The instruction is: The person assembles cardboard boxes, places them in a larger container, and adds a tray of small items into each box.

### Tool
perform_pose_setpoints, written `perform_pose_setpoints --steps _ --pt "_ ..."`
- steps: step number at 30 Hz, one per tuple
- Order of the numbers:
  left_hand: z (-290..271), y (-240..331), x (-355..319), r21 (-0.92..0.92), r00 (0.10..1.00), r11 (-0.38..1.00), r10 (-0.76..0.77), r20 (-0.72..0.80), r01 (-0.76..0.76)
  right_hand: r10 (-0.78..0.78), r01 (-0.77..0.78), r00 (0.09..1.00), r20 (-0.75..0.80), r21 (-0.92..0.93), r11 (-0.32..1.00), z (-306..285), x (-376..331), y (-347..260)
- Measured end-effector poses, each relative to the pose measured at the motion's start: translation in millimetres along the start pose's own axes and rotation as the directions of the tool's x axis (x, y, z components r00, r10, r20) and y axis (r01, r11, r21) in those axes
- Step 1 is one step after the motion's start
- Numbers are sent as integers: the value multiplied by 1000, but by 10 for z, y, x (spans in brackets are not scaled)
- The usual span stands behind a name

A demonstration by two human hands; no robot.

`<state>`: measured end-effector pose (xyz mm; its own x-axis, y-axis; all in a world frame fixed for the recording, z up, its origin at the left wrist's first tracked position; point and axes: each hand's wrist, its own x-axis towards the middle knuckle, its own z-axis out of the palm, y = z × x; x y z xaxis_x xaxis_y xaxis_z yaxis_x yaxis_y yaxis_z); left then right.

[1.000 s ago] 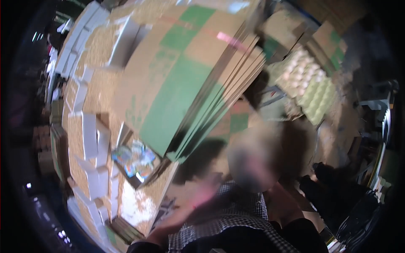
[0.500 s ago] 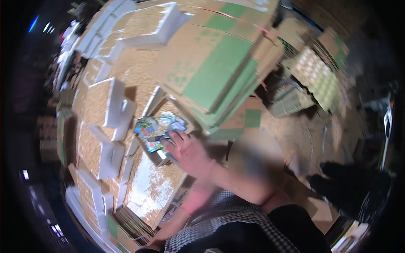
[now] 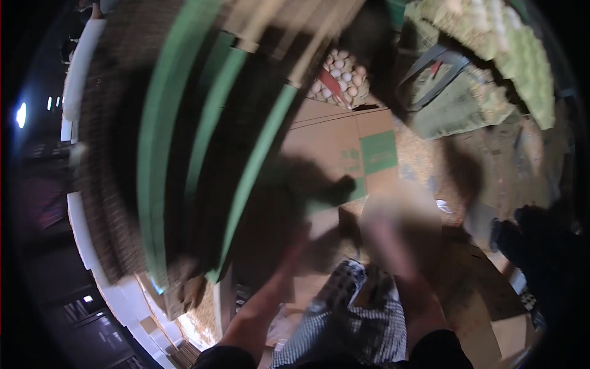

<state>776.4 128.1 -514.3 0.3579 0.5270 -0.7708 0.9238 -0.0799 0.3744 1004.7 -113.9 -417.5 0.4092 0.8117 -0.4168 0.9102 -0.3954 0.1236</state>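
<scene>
My left hand (image 3: 297,237) is low in front of me, smeared by motion and in shade. Its fingers merge with the dark area beside the flattened cardboard boxes (image 3: 157,141), so I cannot tell whether it touches them. These boxes have green stripes and loom large at the left, their edges toward me and blurred. To the right, my right hand (image 3: 384,234) is also blurred, over a pale hazy patch, its fingers not readable. Beyond both hands stands a brown cardboard box (image 3: 326,132) with a green panel. Eggs (image 3: 340,77) show behind it, with a red strip across them.
A pale green egg tray (image 3: 522,67) sits at the upper right, near a greyish-green container (image 3: 467,104). White foam edging (image 3: 83,227) runs along the left. Brown cardboard (image 3: 473,301) lies at the lower right, beside a black shape (image 3: 544,264) too dark to make out.
The view has swung rightward. My hands have left the tray of colourful packets and moved apart. The flattened boxes now appear much closer, edge-on at the left, and cover most of the sawdust-strewn table.
</scene>
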Motion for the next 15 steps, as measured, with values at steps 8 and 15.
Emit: perform_pose_setpoints --steps 8,15 --pt "-418 -410 1028 132 928 919 373 11 -371 -42 -497 865 500 842 -211 2418 1274 -1195" --pt "-1712 -2047 187 -541 935 -822 314 -167 180 -69 -304 952 299 896 -322 1646 1194 -3242"
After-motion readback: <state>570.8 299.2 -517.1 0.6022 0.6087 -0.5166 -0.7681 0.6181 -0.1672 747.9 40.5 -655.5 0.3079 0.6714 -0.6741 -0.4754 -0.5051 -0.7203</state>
